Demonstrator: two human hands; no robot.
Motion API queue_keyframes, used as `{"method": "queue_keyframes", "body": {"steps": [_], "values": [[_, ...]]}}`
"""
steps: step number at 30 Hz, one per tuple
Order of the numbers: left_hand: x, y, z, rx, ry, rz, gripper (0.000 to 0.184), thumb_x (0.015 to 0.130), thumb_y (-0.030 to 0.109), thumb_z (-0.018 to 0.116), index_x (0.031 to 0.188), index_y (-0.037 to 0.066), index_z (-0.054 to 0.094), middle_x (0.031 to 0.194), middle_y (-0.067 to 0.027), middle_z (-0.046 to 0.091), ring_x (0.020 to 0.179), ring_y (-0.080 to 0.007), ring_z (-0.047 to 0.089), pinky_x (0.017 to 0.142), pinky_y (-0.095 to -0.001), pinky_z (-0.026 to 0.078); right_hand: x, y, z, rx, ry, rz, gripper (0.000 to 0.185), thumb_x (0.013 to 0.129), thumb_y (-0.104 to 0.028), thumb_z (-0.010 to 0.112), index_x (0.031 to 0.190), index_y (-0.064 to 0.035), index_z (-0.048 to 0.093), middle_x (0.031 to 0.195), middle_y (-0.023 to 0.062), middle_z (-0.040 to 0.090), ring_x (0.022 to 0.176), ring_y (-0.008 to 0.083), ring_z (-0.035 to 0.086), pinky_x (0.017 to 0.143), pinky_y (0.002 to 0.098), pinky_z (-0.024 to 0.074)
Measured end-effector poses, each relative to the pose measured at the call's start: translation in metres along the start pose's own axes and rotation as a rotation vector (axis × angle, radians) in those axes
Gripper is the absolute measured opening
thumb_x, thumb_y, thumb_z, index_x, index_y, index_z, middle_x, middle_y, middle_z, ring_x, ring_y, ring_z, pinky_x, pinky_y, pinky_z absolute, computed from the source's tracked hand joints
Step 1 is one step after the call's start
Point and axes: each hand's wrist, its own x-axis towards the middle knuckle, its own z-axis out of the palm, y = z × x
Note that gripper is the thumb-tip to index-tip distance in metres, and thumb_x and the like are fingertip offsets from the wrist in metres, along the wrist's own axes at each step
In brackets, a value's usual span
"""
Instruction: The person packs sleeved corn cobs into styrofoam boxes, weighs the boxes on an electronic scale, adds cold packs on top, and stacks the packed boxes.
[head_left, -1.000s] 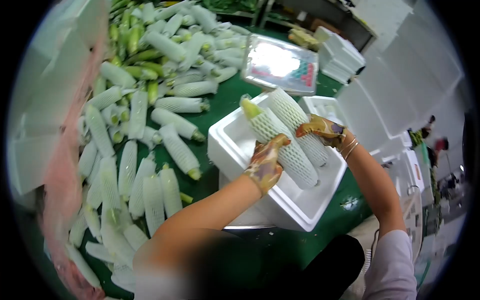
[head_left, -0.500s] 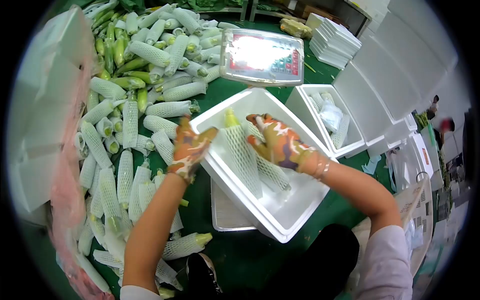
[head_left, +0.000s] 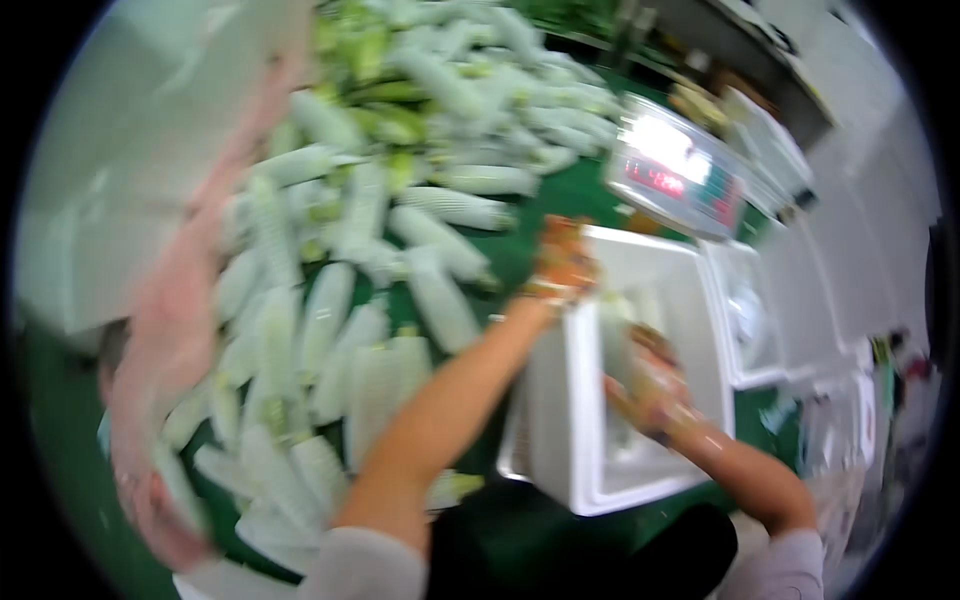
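Vegetables (head_left: 614, 322) lie lengthwise in the box (head_left: 582, 420), nearer right hand (head_left: 655, 385), fingers spread, seemingly empty; left hand (head_left: 566, 263) by its rim, hold unclear.

We hold our gloved right hand (head_left: 652, 385) inside the white foam box (head_left: 556, 430), thumb spread from the fingers, near blurred pale vegetables (head_left: 614, 312). Our gloved left hand (head_left: 565, 258) is at the box's far left corner; blur hides whether it touches. To our left, many sleeved vegetables (head_left: 445, 240) lie heaped beside a pink sheet (head_left: 190, 330). Beyond the box, we see a lit scale display (head_left: 675, 165).
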Motion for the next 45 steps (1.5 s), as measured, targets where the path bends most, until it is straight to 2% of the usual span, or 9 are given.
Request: {"method": "queue_keyframes", "body": {"steps": [2, 6, 12, 15, 21, 27, 33, 40, 45], "values": [[0.043, -0.051, 0.011, 0.628, 0.181, 0.025, 0.046, 0.076, 0.044, 0.063, 0.114, 0.021, 0.050, 0.093, -0.0041, 0.052, 0.074, -0.0254, 0.056, 0.052, -0.0406, 0.047, -0.030, -0.018, -0.054, 0.261, -0.399, 0.437, 0.099, 0.073, -0.034, 0.076, 0.142, 0.0079, 0.020, 0.130, 0.0332, 0.041, 0.114, 0.0465, 0.050, 0.102, 0.0425, 0.0415], [-0.015, 0.034, 0.090, 1.487, 0.206, -0.071, 0.046, 0.083, 0.029, 0.058, 0.126, 0.015, 0.045, 0.098, -0.0122, 0.058, 0.086, -0.0300, 0.059, 0.071, -0.0435, 0.050, -0.067, 0.018, 0.035, 0.243, -0.713, 0.455, 0.120, 0.073, -0.042, 0.075, 0.143, 0.0133, -0.006, 0.129, 0.0377, 0.043, 0.119, 0.0391, 0.051, 0.101, 0.0341, 0.0416], [-0.055, 0.077, 0.013, 0.984, 0.078, 0.452, 0.043, 0.084, 0.026, 0.057, 0.124, 0.011, 0.049, 0.107, -0.0222, 0.057, 0.093, -0.0340, 0.060, 0.076, -0.0459, 0.050, -0.062, 0.047, -0.014, 0.171, -0.624, 0.521, 0.084, 0.076, -0.018, 0.073, 0.138, 0.0124, 0.026, 0.114, 0.0278, 0.061, 0.109, 0.0374, 0.060, 0.095, 0.0367, 0.0464], [-0.117, 0.162, -0.142, 1.358, 0.376, 0.544, 0.040, 0.085, 0.025, 0.056, 0.122, 0.008, 0.052, 0.108, -0.0202, 0.059, 0.097, -0.0321, 0.059, 0.080, -0.0445, 0.049, -0.028, 0.008, -0.110, 0.626, -0.051, 0.551, 0.058, 0.080, -0.023, 0.072, 0.123, 0.0095, 0.049, 0.077, 0.0121, 0.063, 0.068, 0.0201, 0.063, 0.064, 0.0278, 0.0507], [-0.291, 0.336, -0.404, 2.447, 1.165, -0.094, 0.036, 0.087, 0.022, 0.053, 0.116, 0.002, 0.058, 0.108, -0.0163, 0.063, 0.104, -0.0283, 0.058, 0.088, -0.0416, 0.046, 0.147, -0.149, -0.146, 0.576, -0.210, -0.433, 0.044, 0.082, -0.014, 0.065, 0.121, 0.0012, 0.050, 0.092, 0.0183, 0.060, 0.074, 0.0282, 0.062, 0.068, 0.0353, 0.0512], [-0.328, 0.443, -0.414, 2.067, 1.042, 0.161, 0.032, 0.085, 0.017, 0.060, 0.114, 0.003, 0.057, 0.096, -0.0169, 0.065, 0.077, -0.0299, 0.063, 0.069, -0.0365, 0.049, 0.366, -0.385, -0.053, 0.169, 0.036, -0.821, 0.047, 0.085, -0.024, 0.059, 0.125, -0.0018, 0.046, 0.113, 0.0242, 0.054, 0.091, 0.0411, 0.059, 0.084, 0.0475, 0.0493], [-0.348, 0.438, -0.447, 1.594, 0.995, 0.339, 0.035, 0.086, 0.016, 0.059, 0.117, 0.002, 0.055, 0.090, -0.0138, 0.065, 0.076, -0.0252, 0.061, 0.072, -0.0320, 0.049, 0.481, -0.507, 0.006, 0.108, -0.209, -0.406, 0.052, 0.084, -0.041, 0.054, 0.114, 0.0011, 0.063, 0.119, 0.0247, 0.060, 0.110, 0.0360, 0.060, 0.094, 0.0413, 0.0461], [-0.338, 0.428, -0.446, 1.799, 1.059, 0.288, 0.026, 0.087, 0.008, 0.060, 0.111, -0.001, 0.058, 0.096, -0.0092, 0.065, 0.083, -0.0165, 0.061, 0.076, -0.0293, 0.050, 0.505, -0.455, 0.038, 0.531, -0.235, -0.356, 0.067, 0.084, -0.052, 0.062, 0.118, 0.0059, 0.057, 0.107, 0.0244, 0.064, 0.098, 0.0318, 0.064, 0.086, 0.0395, 0.0491], [-0.349, 0.405, -0.435, 0.887, 0.925, 0.489, 0.024, 0.086, 0.004, 0.060, 0.109, -0.001, 0.058, 0.095, -0.0081, 0.064, 0.088, -0.0146, 0.062, 0.079, -0.0271, 0.050, 0.403, -0.325, -0.002, 1.364, -0.667, -0.076, 0.047, 0.088, -0.044, 0.063, 0.096, 0.0022, 0.060, 0.069, 0.0097, 0.063, 0.052, 0.0145, 0.058, 0.046, 0.0276, 0.0452]]}}
